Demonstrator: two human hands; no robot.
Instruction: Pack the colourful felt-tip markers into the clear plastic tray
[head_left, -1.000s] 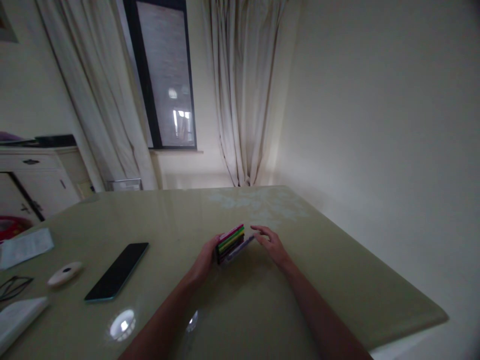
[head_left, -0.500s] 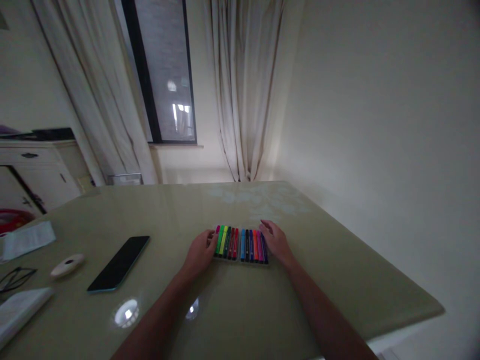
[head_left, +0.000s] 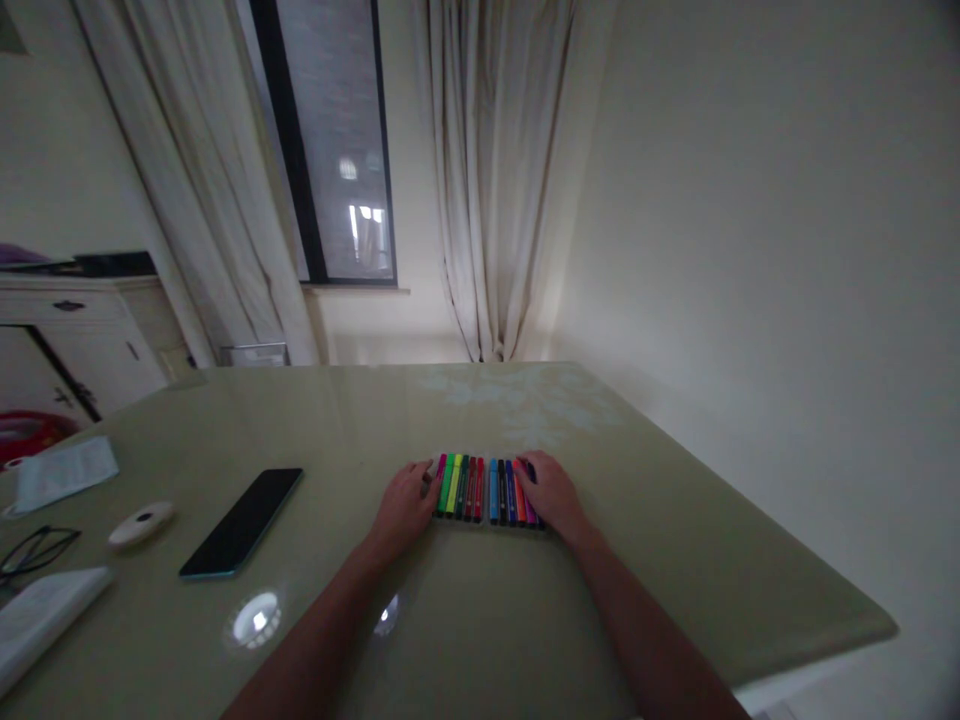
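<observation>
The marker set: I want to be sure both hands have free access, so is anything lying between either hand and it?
Nothing visible does. The left hand rests at the left end of the marker set and the right hand at its right end, both against it. The phone lies well off to the left on the table.

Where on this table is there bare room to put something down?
Bare table runs from the right hand to the right edge, and beyond the marker set toward the curtain. Crowded at left: phone, small white oval device, glasses, papers.
</observation>
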